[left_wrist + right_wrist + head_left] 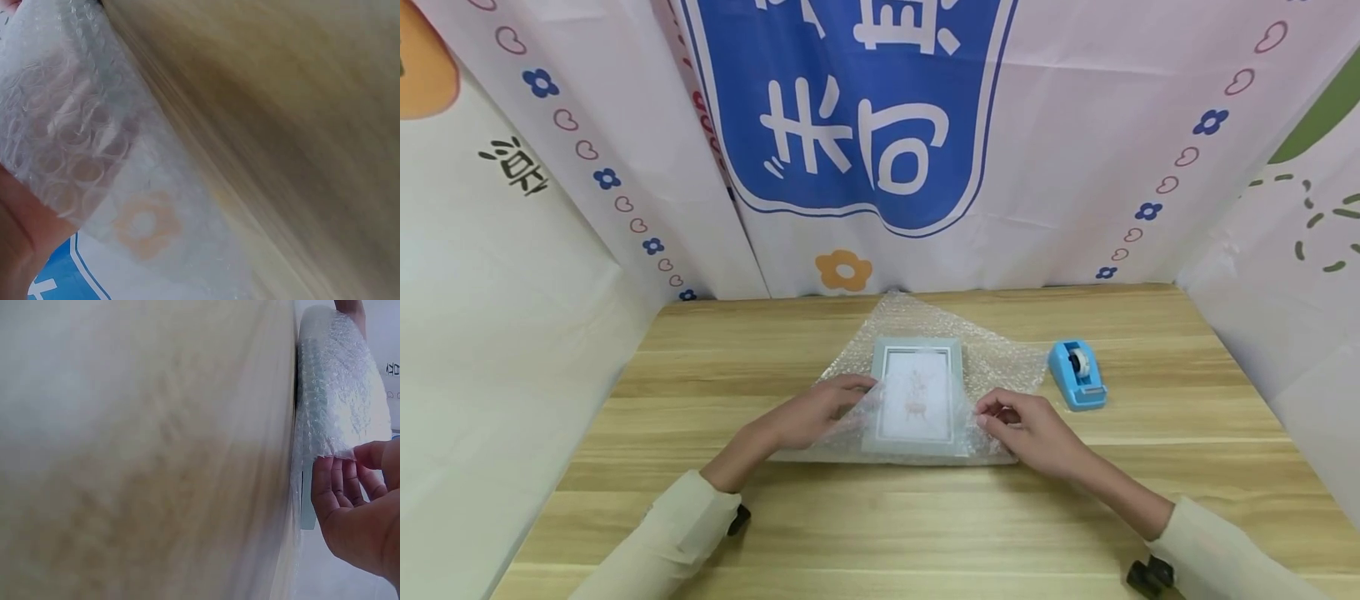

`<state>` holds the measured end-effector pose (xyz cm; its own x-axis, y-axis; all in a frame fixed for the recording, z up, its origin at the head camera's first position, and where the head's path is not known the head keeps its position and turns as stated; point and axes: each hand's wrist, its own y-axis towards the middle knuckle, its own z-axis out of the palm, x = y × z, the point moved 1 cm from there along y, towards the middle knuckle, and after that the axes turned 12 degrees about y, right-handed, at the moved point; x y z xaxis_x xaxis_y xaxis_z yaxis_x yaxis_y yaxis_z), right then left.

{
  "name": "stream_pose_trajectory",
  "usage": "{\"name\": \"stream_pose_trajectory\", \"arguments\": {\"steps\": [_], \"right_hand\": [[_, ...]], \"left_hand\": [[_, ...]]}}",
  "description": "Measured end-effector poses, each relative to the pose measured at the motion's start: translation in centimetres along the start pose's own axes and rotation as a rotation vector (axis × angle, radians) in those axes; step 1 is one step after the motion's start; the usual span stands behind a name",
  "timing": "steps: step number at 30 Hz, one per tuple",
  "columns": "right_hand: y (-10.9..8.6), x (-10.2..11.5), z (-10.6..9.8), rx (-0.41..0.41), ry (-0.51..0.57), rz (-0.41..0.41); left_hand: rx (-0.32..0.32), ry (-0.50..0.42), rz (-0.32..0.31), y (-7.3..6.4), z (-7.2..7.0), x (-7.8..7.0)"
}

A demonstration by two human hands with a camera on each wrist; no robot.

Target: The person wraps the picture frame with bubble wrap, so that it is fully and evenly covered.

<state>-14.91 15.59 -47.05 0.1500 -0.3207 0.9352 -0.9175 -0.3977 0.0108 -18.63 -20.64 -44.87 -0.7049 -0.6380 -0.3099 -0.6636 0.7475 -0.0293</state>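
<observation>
In the head view a light grey-green picture frame [956,367] lies face up on a sheet of bubble wrap [1000,354]. The sheet's near side is folded up over the lower part of the frame, and a far corner points to the back. At the fold's left side, my left hand [820,410] holds the wrap beside the frame; some of its fingers show only blurrily through the bubbles in the left wrist view. My right hand [1037,429] pinches the fold's right edge between thumb and fingers, seen closely in the right wrist view.
To the right of the wrap stands a blue tape dispenser [1078,387] with a roll of tape in it. The wooden table [700,400] ends at a printed cloth backdrop [1037,192] behind, with pale cloth at both sides.
</observation>
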Motion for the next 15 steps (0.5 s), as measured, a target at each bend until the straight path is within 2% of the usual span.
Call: {"name": "stream_pose_trajectory", "arguments": {"steps": [4,11,15], "right_hand": [[0.39,0.04,0.05,-0.001,0.018,0.029],[0.86,-0.13,0.05,0.012,0.022,0.087],[1.0,-0.26,0.01,0.016,0.033,0.111]], "left_hand": [[0.022,-0.074,-0.045,-0.07,-0.12,0.39],[0.044,-0.265,-0.184,-0.19,-0.42,0.81],[0.043,-0.331,-0.213,-0.1,-0.5,0.86]]}}
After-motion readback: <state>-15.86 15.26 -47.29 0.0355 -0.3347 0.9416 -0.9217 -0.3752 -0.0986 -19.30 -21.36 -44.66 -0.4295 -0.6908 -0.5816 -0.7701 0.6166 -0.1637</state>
